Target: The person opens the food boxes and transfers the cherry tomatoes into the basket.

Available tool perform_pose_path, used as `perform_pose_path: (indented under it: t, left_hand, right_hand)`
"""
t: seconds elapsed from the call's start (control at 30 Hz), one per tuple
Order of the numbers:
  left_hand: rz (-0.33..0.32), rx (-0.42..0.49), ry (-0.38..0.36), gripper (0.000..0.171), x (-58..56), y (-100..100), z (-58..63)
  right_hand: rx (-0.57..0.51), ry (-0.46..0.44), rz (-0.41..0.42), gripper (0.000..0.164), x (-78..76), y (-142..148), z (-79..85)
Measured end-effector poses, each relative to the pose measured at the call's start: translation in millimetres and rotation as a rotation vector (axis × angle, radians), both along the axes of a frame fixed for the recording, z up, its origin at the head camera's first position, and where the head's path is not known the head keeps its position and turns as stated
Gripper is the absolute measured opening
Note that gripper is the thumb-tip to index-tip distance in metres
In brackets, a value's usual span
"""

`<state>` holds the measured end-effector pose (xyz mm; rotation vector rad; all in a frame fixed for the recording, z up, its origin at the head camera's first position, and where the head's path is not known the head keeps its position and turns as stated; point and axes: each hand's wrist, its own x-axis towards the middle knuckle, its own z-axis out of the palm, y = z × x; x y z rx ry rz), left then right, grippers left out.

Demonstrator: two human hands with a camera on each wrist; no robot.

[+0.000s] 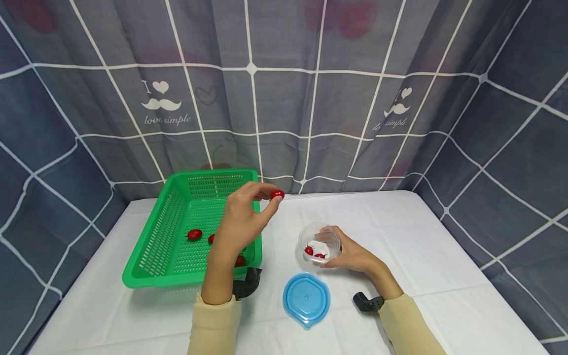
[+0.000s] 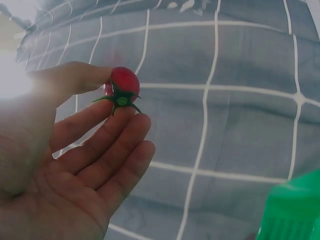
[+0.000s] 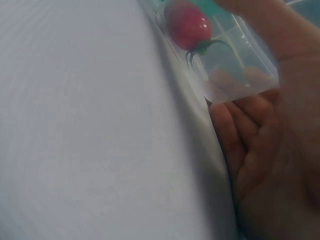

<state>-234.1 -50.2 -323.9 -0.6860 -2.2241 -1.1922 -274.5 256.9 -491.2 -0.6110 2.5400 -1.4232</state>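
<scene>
Between thumb and fingertips my left hand pinches a cherry tomato, held up above the table at the basket's right edge. In the left wrist view the tomato shows its green stem star. My right hand grips a clear plastic cup from its right side, on the white cloth. Two cherry tomatoes lie inside the cup; the right wrist view shows one tomato through its wall. A green basket at the left holds several more tomatoes, some partly hidden by my left forearm.
A blue lid lies flat on the white tablecloth, just in front of the cup. Behind the table hangs a grey curtain with white grid lines, and it also runs along both sides.
</scene>
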Motion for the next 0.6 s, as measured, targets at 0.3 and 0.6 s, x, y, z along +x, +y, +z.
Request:
perform_pose_path:
  t: [0.3, 0.6]
  left_hand:
    - [0.092, 0.037, -0.074, 0.023, -6.7, -30.7, 0.1]
    - [0.168, 0.044, -0.152, 0.026, -15.4, -57.9, -10.5]
  right_hand:
    - [-0.010, -0.012, -0.013, 0.093, -0.3, -0.5, -0.5]
    - [0.000, -0.024, -0.023, 0.094, 1.1, -2.0, 0.9]
